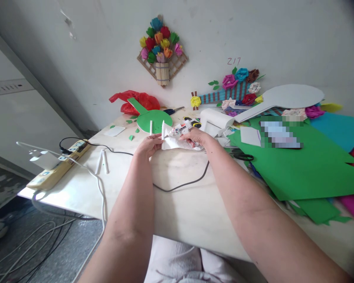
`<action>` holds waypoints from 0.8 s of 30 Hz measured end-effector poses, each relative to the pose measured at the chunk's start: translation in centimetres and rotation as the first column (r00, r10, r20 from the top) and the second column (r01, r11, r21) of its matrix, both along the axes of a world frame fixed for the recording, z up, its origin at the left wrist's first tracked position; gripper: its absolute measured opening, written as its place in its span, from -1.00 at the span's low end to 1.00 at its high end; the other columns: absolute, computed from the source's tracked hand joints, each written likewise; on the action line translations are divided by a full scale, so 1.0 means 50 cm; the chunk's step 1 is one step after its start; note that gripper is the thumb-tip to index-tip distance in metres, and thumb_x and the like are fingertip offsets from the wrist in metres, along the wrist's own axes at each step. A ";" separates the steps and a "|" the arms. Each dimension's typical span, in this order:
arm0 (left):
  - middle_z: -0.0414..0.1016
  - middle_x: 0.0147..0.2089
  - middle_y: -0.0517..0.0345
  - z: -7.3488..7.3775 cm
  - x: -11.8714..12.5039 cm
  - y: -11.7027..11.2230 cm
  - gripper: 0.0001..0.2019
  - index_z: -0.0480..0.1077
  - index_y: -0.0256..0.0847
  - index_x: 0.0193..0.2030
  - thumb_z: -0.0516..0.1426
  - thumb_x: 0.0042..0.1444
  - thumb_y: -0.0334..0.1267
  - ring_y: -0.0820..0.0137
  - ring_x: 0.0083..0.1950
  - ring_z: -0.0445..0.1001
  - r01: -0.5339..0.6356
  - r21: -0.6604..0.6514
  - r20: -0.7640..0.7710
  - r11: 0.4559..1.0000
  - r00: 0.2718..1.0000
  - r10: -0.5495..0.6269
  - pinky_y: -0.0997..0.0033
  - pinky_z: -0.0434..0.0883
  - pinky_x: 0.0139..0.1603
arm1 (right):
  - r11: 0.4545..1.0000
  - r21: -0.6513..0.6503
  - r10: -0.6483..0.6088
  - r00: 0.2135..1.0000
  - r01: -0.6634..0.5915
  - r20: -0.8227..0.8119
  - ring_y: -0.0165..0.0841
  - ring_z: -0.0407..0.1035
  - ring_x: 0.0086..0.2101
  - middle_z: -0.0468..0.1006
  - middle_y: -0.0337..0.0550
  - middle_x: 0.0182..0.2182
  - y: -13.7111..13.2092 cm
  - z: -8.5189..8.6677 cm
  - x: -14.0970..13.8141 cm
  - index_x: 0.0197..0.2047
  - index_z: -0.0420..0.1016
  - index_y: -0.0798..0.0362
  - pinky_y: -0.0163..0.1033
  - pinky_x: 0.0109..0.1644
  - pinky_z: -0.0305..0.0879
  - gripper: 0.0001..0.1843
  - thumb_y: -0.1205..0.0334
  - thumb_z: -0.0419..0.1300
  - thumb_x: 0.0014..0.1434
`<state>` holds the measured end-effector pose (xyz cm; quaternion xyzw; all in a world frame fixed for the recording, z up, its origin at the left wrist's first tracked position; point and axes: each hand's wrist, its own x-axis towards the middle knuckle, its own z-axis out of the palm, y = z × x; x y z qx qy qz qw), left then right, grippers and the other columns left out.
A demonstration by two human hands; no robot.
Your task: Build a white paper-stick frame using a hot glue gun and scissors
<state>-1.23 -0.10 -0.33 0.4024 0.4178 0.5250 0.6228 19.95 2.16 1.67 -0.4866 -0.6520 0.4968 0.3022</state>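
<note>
A crumpled white wrapper or sheet [174,144] with red and black print on its upper part lies between my hands, just above the table. My left hand [152,144] pinches its left end. My right hand [195,137] has its fingers closed on its right side; whether a tool is also in that hand is hidden. A white stick [151,127] stands up by my left fingers. Behind my hands lies a green round cutout with a handle [153,121]. A black cord [179,186] loops over the table to near my right hand.
A power strip [57,167] with plugs sits at the table's left edge. Two white sticks [104,162] lie nearby. Scissors [242,155], green sheets [301,169] and a pixelated phone-like object [280,133] are on the right. A red plastic bag [138,101] lies behind.
</note>
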 end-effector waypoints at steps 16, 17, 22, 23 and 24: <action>0.53 -0.33 -0.04 0.005 0.003 -0.004 -0.53 0.32 -0.45 -0.04 0.10 -0.17 -0.69 0.37 -0.30 0.53 0.013 -0.003 0.010 1.000 1.000 -0.013 0.44 0.48 -0.25 | 1.000 0.017 0.018 1.000 -0.019 0.017 -0.55 0.02 -0.82 0.20 -0.39 -0.82 -0.004 0.009 -0.006 -0.50 0.33 0.14 -0.42 -0.81 -0.02 -0.89 0.36 0.22 -0.07; 0.53 -0.32 -0.04 0.006 0.003 -0.005 -0.53 0.31 -0.46 -0.03 0.09 -0.16 -0.69 0.36 -0.30 0.53 0.017 -0.002 0.015 1.000 1.000 -0.017 0.45 0.47 -0.25 | 1.000 0.017 0.016 1.000 -0.017 0.020 -0.55 0.02 -0.83 0.20 -0.40 -0.82 -0.004 0.008 -0.006 -0.50 0.33 0.14 -0.42 -0.81 -0.02 -0.89 0.35 0.23 -0.07; 0.53 -0.28 -0.11 0.009 -0.002 -0.009 -0.48 0.23 -0.49 0.07 0.06 -0.12 -0.68 0.33 -0.25 0.53 0.058 0.002 0.050 0.998 0.997 -0.058 0.43 0.47 -0.22 | 0.999 0.038 0.032 0.999 -0.032 0.012 -0.57 0.04 -0.81 0.22 -0.38 -0.81 0.002 0.002 -0.003 -0.53 0.32 0.14 -0.45 -0.79 -0.02 -0.86 0.33 0.24 -0.07; 0.53 -0.28 -0.11 0.009 -0.003 -0.009 -0.46 0.20 -0.49 0.09 0.05 -0.12 -0.68 0.33 -0.24 0.53 0.064 0.005 0.055 0.998 0.996 -0.064 0.42 0.47 -0.20 | 0.999 0.039 0.035 0.999 -0.036 0.007 -0.57 0.04 -0.81 0.22 -0.38 -0.81 0.003 0.002 -0.002 -0.53 0.33 0.14 -0.45 -0.79 -0.02 -0.86 0.34 0.24 -0.07; 0.53 -0.27 -0.11 0.009 -0.004 -0.009 -0.44 0.18 -0.49 0.11 0.05 -0.12 -0.69 0.33 -0.23 0.53 0.063 0.007 0.058 0.998 0.996 -0.063 0.41 0.46 -0.20 | 0.999 0.036 0.038 0.999 -0.038 0.002 -0.56 0.03 -0.81 0.22 -0.38 -0.81 0.003 0.002 -0.001 -0.52 0.33 0.14 -0.44 -0.79 -0.02 -0.88 0.35 0.23 -0.07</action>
